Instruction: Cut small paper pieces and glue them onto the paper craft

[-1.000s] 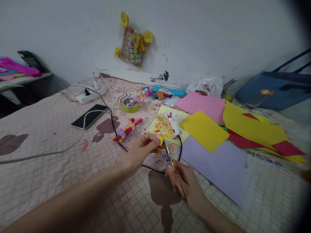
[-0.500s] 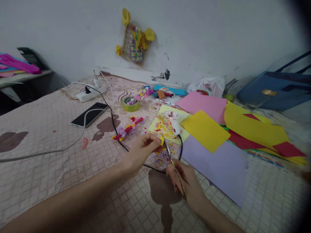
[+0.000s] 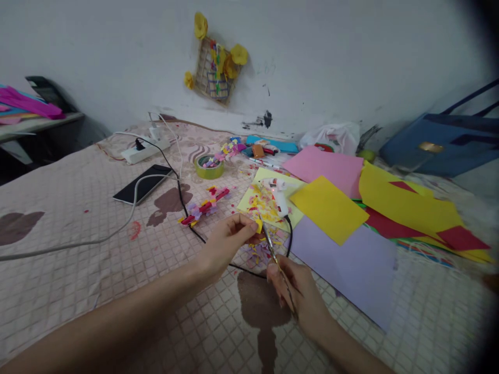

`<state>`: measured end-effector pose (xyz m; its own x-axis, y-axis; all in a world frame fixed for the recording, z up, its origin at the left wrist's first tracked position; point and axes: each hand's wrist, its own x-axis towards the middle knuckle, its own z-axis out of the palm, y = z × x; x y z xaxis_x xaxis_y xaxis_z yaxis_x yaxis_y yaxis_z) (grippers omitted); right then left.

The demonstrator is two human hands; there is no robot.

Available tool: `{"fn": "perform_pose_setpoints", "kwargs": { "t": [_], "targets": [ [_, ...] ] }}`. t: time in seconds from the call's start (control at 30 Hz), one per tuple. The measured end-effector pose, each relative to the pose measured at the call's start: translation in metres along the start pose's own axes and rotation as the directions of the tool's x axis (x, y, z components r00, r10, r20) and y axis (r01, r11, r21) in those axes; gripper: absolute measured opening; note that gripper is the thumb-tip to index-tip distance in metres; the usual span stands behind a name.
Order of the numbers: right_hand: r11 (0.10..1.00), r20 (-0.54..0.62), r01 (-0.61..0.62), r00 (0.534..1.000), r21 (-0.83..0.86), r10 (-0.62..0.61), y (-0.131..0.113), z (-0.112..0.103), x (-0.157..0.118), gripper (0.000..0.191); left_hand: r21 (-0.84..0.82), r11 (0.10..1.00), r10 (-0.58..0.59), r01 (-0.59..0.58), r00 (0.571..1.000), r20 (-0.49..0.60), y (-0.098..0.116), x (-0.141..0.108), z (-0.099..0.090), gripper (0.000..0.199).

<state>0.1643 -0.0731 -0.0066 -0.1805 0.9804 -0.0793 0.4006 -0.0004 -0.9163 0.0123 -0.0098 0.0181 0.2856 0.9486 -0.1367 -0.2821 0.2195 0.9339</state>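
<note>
Between the thumb and fingers of my left hand [image 3: 234, 234] is pinched a small yellow piece of craft foam or paper [image 3: 259, 225]. My right hand [image 3: 294, 283] is closed around a pair of scissors [image 3: 272, 248], whose blades point up and lie at the right edge of the yellow piece. Just beyond both hands, yellow and pink scraps [image 3: 265, 205] are scattered on a pale yellow sheet [image 3: 249, 196]. A white glue gun [image 3: 279, 197] rests on that sheet. Left of it lies a pink strip decorated with small coloured pieces [image 3: 205, 209].
Purple [image 3: 346, 270], yellow [image 3: 329, 209] and pink sheets [image 3: 327, 169] overlap on the right. A roll of tape [image 3: 208, 167], a black phone [image 3: 143, 184] and a power strip [image 3: 146, 150] lie at the left back. Cables cross the cloth. A blue bag [image 3: 444, 143] stands far right.
Almost nothing differs. Both hands keep their places around the yellow piece and the scissors, and the whole view has shifted very slightly.
</note>
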Motion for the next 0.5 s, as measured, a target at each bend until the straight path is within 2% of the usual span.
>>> {"fn": "perform_pose_setpoints", "kwargs": {
  "t": [0.5],
  "targets": [
    [1.0, -0.004, -0.01, 1.0, -0.007, 0.01, 0.0008, 0.0001, -0.0004, 0.041, 0.049, 0.999, -0.008, 0.006, 0.999, 0.051, 0.0004, 0.0047, -0.0059, 0.018]
  ]
}}
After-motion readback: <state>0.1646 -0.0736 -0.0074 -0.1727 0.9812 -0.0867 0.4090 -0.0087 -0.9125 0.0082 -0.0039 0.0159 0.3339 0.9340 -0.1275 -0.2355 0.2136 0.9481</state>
